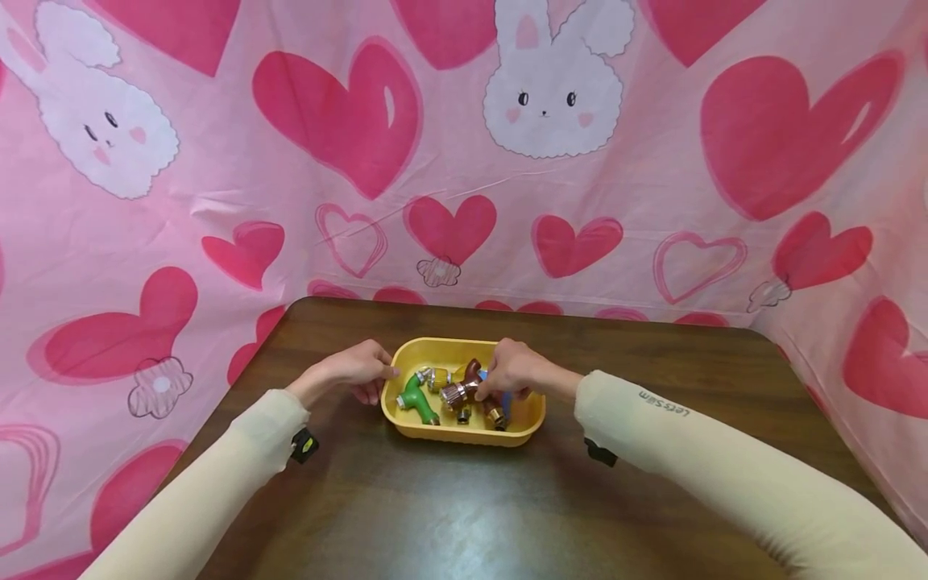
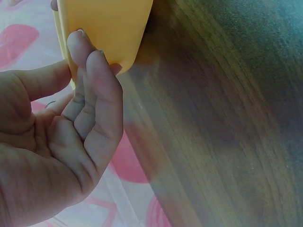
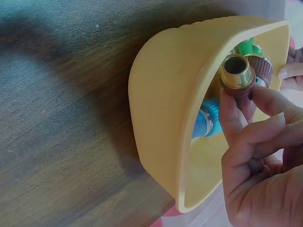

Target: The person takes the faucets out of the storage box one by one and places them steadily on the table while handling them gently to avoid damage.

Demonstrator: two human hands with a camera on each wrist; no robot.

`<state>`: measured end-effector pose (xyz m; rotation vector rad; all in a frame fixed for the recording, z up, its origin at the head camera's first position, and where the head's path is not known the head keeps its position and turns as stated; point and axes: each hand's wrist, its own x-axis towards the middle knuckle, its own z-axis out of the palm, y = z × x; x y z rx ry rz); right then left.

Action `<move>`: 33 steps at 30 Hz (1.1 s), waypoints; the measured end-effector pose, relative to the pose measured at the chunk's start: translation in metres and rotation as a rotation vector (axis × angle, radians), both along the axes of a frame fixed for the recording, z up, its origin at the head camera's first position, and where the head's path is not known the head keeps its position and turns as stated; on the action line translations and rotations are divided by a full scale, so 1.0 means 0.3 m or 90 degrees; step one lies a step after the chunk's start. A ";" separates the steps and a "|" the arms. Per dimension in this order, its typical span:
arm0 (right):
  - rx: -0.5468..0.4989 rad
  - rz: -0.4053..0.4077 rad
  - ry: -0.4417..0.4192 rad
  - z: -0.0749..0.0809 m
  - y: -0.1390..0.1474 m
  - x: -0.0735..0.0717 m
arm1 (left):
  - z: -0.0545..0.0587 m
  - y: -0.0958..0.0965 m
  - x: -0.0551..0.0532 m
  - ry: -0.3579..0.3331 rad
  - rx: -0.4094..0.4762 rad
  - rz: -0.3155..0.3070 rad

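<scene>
A yellow plastic bin (image 1: 457,436) stands on the table with several coloured pipe fittings inside. At its left end, my left hand (image 1: 355,372) grips the rim between thumb and fingers; the left wrist view shows the fingertips against the outer wall. My right hand (image 1: 516,369) reaches over the bin and pinches a brown Y-shaped fitting (image 1: 458,392), whose threaded brass end (image 3: 236,71) faces the right wrist camera. A green fitting (image 1: 414,396) lies at the bin's left, near a yellow fitting (image 1: 439,379). Partly hidden by the right hand is a blue fitting (image 3: 208,118).
The dark wooden table (image 1: 449,507) extends around the bin on all sides. A pink curtain (image 1: 449,169) with hearts and rabbits hangs behind the table and along both sides.
</scene>
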<state>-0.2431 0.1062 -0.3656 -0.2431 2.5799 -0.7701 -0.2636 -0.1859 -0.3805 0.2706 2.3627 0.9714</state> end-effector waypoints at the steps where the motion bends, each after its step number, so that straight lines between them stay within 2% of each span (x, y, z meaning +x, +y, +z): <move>1: -0.003 -0.002 0.000 0.001 0.002 0.000 | -0.001 0.000 0.001 0.000 0.002 0.000; 33: -0.017 -0.014 -0.020 0.021 0.061 0.011 | 0.006 0.006 0.002 0.001 -0.006 0.006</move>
